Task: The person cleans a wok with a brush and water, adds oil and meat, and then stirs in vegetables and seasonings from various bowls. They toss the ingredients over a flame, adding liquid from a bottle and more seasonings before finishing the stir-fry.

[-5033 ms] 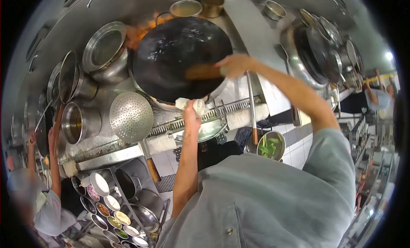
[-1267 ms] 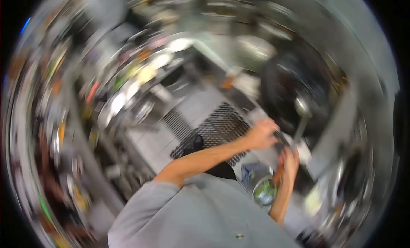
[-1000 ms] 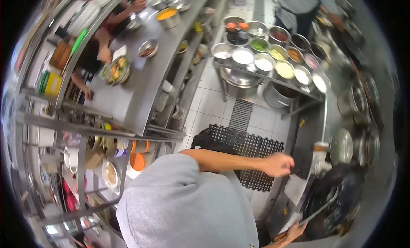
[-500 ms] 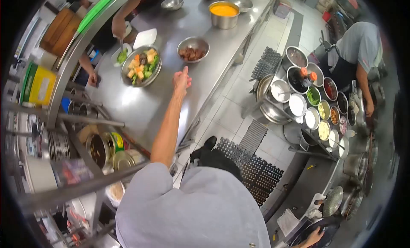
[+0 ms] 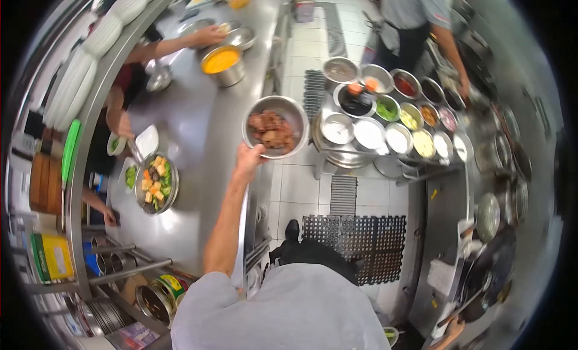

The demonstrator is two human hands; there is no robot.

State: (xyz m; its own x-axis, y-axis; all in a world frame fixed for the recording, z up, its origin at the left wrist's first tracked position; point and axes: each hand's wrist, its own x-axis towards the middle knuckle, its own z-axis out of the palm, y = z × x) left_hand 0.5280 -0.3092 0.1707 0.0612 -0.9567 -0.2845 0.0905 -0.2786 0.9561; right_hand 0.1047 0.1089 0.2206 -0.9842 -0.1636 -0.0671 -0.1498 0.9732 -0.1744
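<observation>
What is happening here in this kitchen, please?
A person's left hand grips a metal bowl of brown meat pieces by its rim, holding it at the edge of the steel counter, near a group of seasoning bowls. The right hand is barely visible low down beside the dark wok. Other people work nearby.

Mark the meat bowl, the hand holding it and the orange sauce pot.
meat bowl (image 5: 283, 104), head view, bare upper inner wall.
left hand (image 5: 248, 159), head view, back of hand.
orange sauce pot (image 5: 232, 79), head view, outer side wall.
</observation>
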